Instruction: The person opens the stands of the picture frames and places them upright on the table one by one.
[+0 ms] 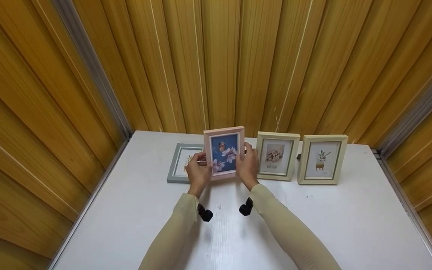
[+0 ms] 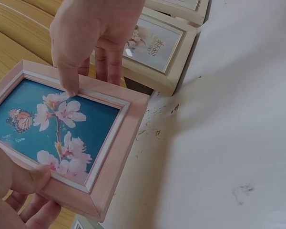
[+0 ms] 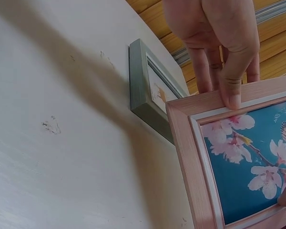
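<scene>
A pink picture frame (image 1: 224, 173) with a butterfly and blossom picture is held upright, slightly tilted, between both hands. My left hand (image 1: 198, 170) grips its left side, thumb on the front and fingers behind. On the opposite side my right hand (image 1: 248, 164) grips it the same way, its thumb (image 2: 69, 83) pressing the front edge in the left wrist view. Behind and left of it lies a grey-green picture frame (image 1: 178, 180), partly hidden by the left hand and the pink frame. In the right wrist view the grey-green frame (image 3: 140, 90) sits low on the table.
Two cream picture frames stand upright at the right: one with a flower picture (image 1: 278, 177) close to the right hand, another with a potted plant picture (image 1: 323, 181) beyond it. The white table (image 1: 216, 240) meets wood-panelled walls (image 1: 219, 67) at the back and sides.
</scene>
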### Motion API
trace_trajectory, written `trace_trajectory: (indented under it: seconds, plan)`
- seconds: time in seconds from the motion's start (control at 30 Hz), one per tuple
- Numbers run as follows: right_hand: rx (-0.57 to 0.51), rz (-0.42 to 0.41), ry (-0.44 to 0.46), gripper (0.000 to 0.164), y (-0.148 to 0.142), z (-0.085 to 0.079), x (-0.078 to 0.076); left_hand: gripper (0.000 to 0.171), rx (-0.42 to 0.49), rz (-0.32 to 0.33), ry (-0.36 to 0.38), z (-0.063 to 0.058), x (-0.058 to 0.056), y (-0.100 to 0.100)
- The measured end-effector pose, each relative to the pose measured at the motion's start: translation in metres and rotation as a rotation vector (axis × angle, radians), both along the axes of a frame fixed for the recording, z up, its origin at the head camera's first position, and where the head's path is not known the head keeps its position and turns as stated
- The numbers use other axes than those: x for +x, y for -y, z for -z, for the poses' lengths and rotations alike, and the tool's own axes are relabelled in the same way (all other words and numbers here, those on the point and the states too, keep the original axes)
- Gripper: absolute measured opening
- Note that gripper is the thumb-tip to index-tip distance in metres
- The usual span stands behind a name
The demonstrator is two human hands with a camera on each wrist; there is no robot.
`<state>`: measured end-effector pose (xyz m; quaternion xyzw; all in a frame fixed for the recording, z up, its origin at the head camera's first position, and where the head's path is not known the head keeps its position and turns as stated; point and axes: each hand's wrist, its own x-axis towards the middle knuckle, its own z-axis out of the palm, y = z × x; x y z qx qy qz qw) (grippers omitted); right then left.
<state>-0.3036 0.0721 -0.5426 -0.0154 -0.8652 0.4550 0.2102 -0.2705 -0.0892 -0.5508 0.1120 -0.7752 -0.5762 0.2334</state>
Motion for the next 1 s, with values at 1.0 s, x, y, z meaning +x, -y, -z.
trace_trajectory:
  seconds: [1.0]
  plan:
    - [0.035, -0.311, 0.17, 0.041, -0.007, -0.018, -0.033, 0.038, -0.039, 0.018, -0.088, -0.017, 0.035, -0.023]
